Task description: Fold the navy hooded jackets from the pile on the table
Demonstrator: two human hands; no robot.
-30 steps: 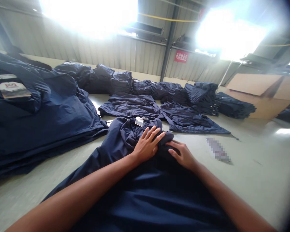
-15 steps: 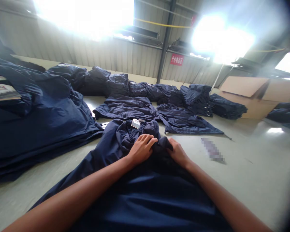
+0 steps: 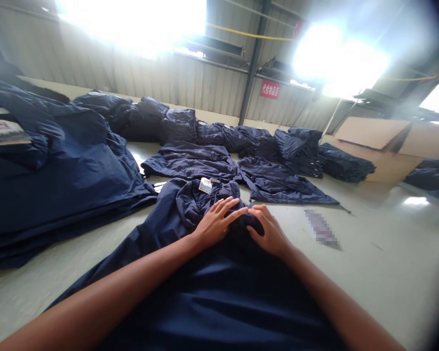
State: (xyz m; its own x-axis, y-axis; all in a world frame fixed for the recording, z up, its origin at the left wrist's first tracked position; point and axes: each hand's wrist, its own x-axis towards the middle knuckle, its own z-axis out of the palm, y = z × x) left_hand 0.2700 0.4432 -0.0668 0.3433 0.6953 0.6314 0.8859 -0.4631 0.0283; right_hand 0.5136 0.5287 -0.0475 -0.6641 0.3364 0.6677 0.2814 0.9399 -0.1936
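Observation:
A navy jacket [image 3: 212, 287] lies spread out in front of me, its hood or collar bunched at the far end around a white label [image 3: 205, 185]. My left hand [image 3: 216, 222] rests on it with fingers stretched out and apart, just below the bunched part. My right hand [image 3: 269, 230] is at the jacket's upper right edge, fingers curved and thumb apart, with no cloth visibly gripped. The fingertips of both hands nearly meet.
On the left rises a large pile of navy garments [image 3: 84, 156] with a printed tag [image 3: 7, 134]. Two jackets [image 3: 193, 163] lie flat beyond mine. Folded stacks [image 3: 179, 126] line the wall. A cardboard box [image 3: 373, 141] stands right; a pixelated object [image 3: 320, 226] is on the floor [image 3: 366, 273].
My right hand has let go of the dark fold of cloth and moved slightly left, its fingers opening. My left fingers have straightened and spread toward it.

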